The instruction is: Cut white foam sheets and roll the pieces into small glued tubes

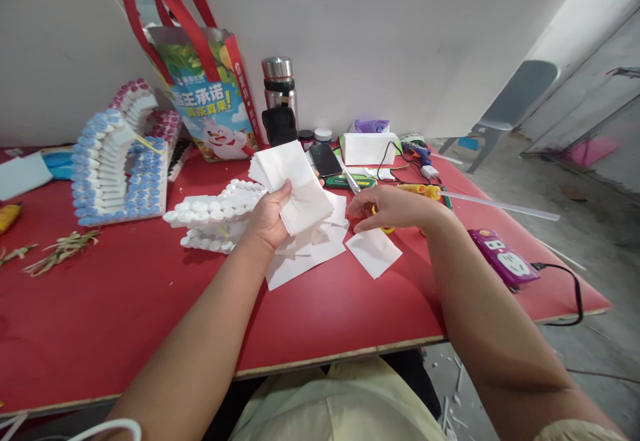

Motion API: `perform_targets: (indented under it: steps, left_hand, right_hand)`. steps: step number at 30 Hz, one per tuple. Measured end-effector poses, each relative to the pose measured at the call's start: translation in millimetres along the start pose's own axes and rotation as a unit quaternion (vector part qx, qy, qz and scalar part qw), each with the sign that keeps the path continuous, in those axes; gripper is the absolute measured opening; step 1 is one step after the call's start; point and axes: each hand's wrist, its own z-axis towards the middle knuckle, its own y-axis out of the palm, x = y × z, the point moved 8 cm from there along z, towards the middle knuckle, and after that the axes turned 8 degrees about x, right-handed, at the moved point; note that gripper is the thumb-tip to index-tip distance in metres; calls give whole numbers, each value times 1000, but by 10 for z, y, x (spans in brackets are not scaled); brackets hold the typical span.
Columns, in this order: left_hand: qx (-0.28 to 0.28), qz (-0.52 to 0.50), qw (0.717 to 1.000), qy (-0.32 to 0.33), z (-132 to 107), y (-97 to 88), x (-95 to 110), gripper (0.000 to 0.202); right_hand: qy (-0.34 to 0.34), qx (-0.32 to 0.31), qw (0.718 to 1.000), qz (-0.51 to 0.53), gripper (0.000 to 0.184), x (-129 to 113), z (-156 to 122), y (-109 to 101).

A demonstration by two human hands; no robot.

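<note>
My left hand (pixel 273 218) grips a stack of white paper sheets (pixel 303 191), thumb on top, held up above the table. Over the table to the right, my right hand (pixel 383 208) has its thumb and fingers apart. Under and between them are scissors with red and yellow handles (pixel 387 230); their metal blade (pixel 352 181) points away from me. My palm partly hides the handles, and contact is hard to make out. A loose white paper square (pixel 375 252) lies just below my right hand. Larger white sheets (pixel 305 264) lie beneath the stack.
White rolled-paper pieces (pixel 215 213) stand left of the sheets, near a blue-and-white paper model (pixel 120 168). Behind are a shopping bag (pixel 215 108), flask (pixel 278 81) and phone (pixel 325 160). Rightward lie a yellow glue gun (pixel 431 192), its long clear stick, and a purple power strip (pixel 503 258).
</note>
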Motion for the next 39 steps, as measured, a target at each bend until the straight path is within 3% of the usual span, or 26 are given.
perform_targets:
  steps: [4,7,11,15,19,21,25,28,30,32,34,36,39]
  left_hand:
    - [-13,-1,1000,-7,-1,18,-29,47]
    - [-5,-4,1000,-7,-6,21,-33,46]
    - [9,1,1000,-11,-19,22,-32,45]
    - [17,2,1000,-7,-16,5,-28,46]
    - [3,1,1000,-3,-9,20,-33,46]
    - [1,2,1000,1,-6,23,-29,45]
    - [-6,1,1000,-3,-3,36,-34,44]
    - [2,3,1000,-8,-11,30,-36,45]
    - [4,6,1000,-17,-19,30,-48,46]
    - [1,4,1000,-19,-20,31,-54,47]
    - [-7,-3,1000,-9,-7,29,-46,48]
    - [-14,-6,1000,-2,15,20,-48,48]
    - [-16,-4,1000,2,42,-2,-55,48]
  right_hand:
    - [24,-68,992,-104,19,111,-26,117]
    - [19,-71,989,-129,4,125,-27,111]
    - [1,-65,995,-80,6,65,-45,63]
    - [57,-78,988,-123,22,140,-84,83]
    - [75,-97,975,-188,6,196,-96,119]
    - [47,-102,982,-150,5,166,-91,122]
    - [-16,-97,994,52,9,33,-90,70]
    - [-51,-11,978,204,21,-59,-66,-107]
    - [-62,49,968,240,27,-77,-65,-212]
    - [-55,14,981,185,29,-97,-74,-134]
    - [-50,-99,991,74,29,-128,-115,110]
    - [-48,-173,983,-39,30,-154,-157,322]
    - [-21,-152,974,-167,27,-216,-142,431]
